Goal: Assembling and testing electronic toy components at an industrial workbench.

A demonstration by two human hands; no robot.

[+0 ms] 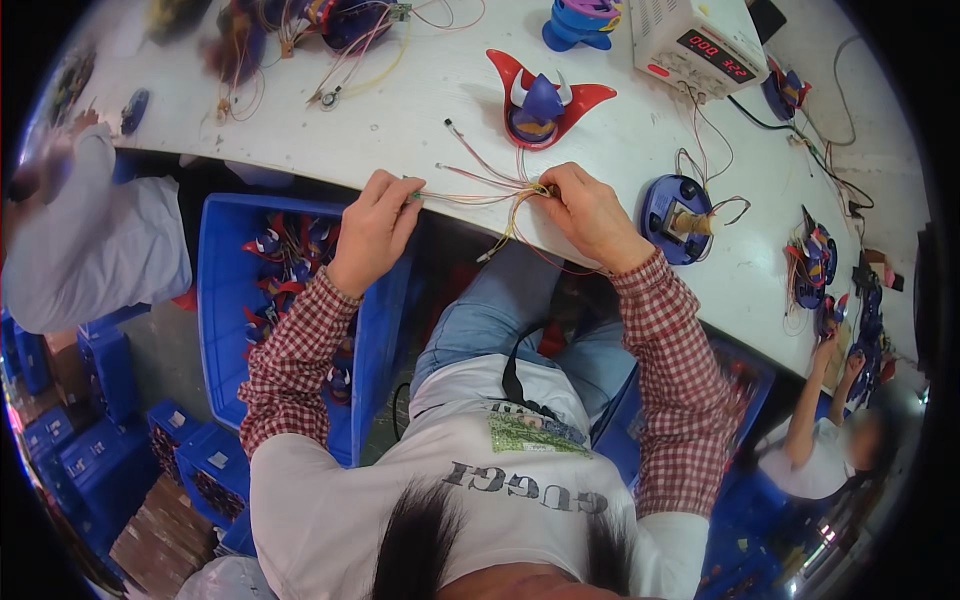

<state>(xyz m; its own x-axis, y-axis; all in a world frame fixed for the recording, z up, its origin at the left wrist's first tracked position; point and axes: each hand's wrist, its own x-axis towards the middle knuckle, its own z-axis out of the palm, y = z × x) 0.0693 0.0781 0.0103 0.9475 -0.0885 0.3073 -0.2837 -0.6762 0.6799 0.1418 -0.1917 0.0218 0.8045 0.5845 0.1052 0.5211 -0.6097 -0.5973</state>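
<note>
Thin coloured wires (470,199) stretch between my two hands at the table's front edge. My left hand (372,228) pinches the end of some of them, where a small greenish piece shows at the fingertips. The bundle of wires is gripped between thumb and fingers of my right hand (592,214). Several loose ends with small connectors fan out onto the table, and a yellowish strand hangs over the edge. Beyond my right hand lies a purple toy head (540,108) with white horns and a red collar, wires running from it towards the bundle.
Right of my right hand sits a round blue base (678,218) with wires. A white power supply (697,45) stands behind it, near a blue toy part (582,24). More wired toy parts (345,22) lie far left. Below stands a blue bin (222,300) of toy heads. Other people work on both sides.
</note>
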